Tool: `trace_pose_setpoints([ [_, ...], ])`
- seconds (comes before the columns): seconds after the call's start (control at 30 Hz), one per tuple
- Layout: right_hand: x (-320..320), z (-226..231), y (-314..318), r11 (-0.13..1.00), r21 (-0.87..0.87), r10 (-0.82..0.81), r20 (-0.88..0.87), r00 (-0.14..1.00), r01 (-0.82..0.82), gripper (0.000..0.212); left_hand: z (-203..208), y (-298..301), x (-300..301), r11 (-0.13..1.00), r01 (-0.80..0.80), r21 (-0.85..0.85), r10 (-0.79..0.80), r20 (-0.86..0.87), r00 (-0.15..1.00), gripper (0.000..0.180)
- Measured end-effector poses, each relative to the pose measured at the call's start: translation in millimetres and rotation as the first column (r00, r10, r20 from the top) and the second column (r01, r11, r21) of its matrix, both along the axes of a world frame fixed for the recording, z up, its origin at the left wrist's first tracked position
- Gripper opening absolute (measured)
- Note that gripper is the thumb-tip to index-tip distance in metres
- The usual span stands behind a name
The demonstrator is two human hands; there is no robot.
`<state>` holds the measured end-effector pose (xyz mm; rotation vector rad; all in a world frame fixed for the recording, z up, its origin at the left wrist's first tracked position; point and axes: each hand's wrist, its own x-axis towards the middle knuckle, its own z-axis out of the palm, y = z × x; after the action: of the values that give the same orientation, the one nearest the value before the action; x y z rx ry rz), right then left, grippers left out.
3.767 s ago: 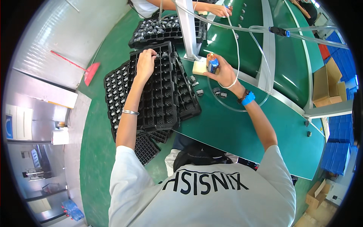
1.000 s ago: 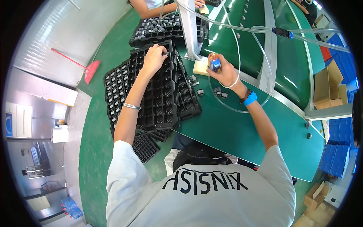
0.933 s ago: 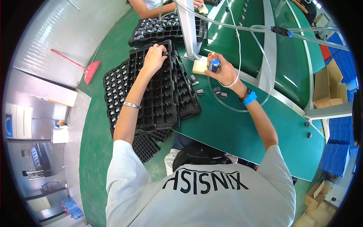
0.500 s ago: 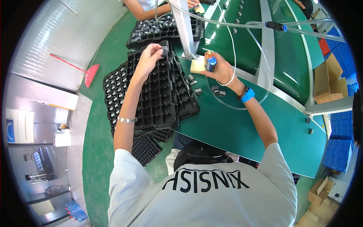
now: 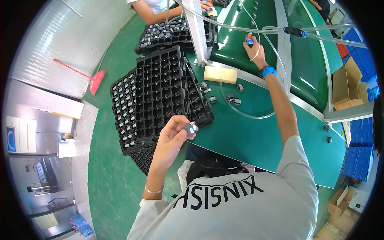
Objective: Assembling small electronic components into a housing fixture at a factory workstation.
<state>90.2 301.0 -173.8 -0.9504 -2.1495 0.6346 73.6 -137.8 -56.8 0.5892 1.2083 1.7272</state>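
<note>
Low at the front edge of the green table, my left hand pinches a small grey part with a pale face and a short metal pin. My right hand reaches out over the dark green conveyor belt, its fingers wrapped around a small blue hand tool with a reddish tip and a thin white tube. Just beyond my left hand lies a black compartment tray, stacked askew on other trays. A pale yellow foam block sits at the table's far edge, beside several loose grey parts.
A white metal post and clear air hoses cross above the table. Another tray heaped with grey parts stands far left, near another person's arm. Blue crates and an open cardboard box are at right.
My left hand has drawn back toward me from over the tray, holding a grey part. My right hand has moved away from the foam block, out over the belt with the blue tool.
</note>
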Motion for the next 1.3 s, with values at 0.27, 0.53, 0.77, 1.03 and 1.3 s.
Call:
trace_pose_setpoints([
  [0.27,5.7,10.3,-7.7,0.975,0.217,-0.041,-0.045,0.998,0.05,0.033,0.1,0.1,6.2,0.995,-0.102,0.008,0.102,-0.103,0.989,0.023],
  [0.53,43.5,95.7,-195.1,-0.11,-0.585,0.104,-0.811,0.576,-0.804,0.034,-4.3,32.8,6.9,0.945,-0.104,0.311,0.193,-0.27,0.943,0.027],
  [0.77,82.1,111.8,-233.8,-0.159,-0.71,0.308,-0.696,0.649,-0.686,0.046,6.9,41.4,16.8,0.96,-0.09,0.266,0.194,-0.397,0.897,0.026],
  [1.03,88.7,117.0,-248.7,-0.005,-0.607,0.393,-0.731,0.557,-0.794,0.045,-2.2,30.2,21.7,0.928,-0.128,0.351,0.326,-0.595,0.734,0.035],
  [1.3,35.4,43.7,-145.8,0.87,-0.163,0.419,-0.253,0.872,-0.465,0.03,-26.2,-20.1,-96.4,0.704,-0.708,0.057,0.057,-0.998,-0.024,0.03],
])
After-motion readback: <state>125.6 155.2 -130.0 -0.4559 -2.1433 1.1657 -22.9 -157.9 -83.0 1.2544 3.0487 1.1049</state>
